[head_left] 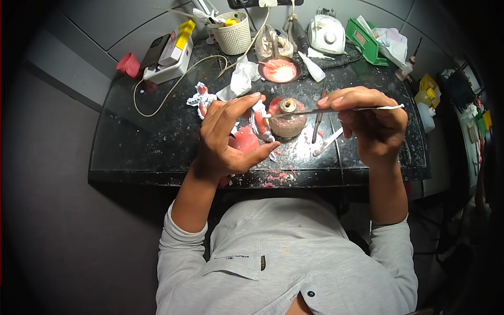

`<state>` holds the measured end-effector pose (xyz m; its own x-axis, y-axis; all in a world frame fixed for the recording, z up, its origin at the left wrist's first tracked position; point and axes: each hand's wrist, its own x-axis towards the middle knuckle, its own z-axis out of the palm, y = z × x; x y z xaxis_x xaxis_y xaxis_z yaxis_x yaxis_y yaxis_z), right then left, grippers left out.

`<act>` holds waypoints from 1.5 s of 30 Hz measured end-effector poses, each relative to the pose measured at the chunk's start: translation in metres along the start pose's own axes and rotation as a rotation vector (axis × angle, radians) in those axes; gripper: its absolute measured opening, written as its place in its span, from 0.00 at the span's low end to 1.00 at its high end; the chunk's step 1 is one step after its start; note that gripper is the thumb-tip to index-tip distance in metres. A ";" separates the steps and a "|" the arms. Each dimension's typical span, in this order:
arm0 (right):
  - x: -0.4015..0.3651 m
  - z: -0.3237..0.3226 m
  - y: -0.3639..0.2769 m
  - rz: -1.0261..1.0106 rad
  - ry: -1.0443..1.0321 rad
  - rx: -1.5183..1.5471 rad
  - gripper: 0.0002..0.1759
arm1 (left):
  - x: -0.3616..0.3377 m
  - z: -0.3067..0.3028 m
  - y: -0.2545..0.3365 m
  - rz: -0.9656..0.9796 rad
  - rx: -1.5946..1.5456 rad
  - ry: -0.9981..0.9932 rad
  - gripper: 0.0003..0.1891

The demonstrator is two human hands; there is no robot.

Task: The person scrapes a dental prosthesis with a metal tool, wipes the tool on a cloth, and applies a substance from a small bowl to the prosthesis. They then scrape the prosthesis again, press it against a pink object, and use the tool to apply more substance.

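Between thumb and fingertips, my left hand [224,137] grips a white plaster dental model [261,122] with pink wax on it. My right hand [377,123] is closed around a thin metal wax spatula [310,111], its tip pointing left and right at the model. Behind the spatula stands a round, wax-stained spirit burner [287,126]. A pink wax sheet [245,139] lies just past my left palm, partly hidden by that hand. Further left is another white piece with pink wax [200,98]. A knife-like tool [317,126] and a white-bladed tool [329,142] rest right of the burner.
At the back are a pan of pink wax [291,72], a woven basket [233,37], a white control unit [326,34] and a green bin [365,42]. A pink cup [128,65] stands left, near a looping cable [173,100]. Wax scraps [278,177] litter the front edge.
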<state>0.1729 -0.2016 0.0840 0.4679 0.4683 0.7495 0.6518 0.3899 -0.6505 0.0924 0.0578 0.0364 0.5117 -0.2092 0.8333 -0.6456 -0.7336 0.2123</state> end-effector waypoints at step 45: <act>-0.001 0.004 0.005 0.262 0.130 0.062 0.07 | -0.002 0.001 0.002 -0.026 0.048 -0.012 0.36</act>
<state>0.1732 -0.1974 0.0797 0.6905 0.4555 0.5619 0.4629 0.3187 -0.8271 0.0906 0.0558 0.0342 0.5349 -0.1966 0.8217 -0.6039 -0.7692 0.2091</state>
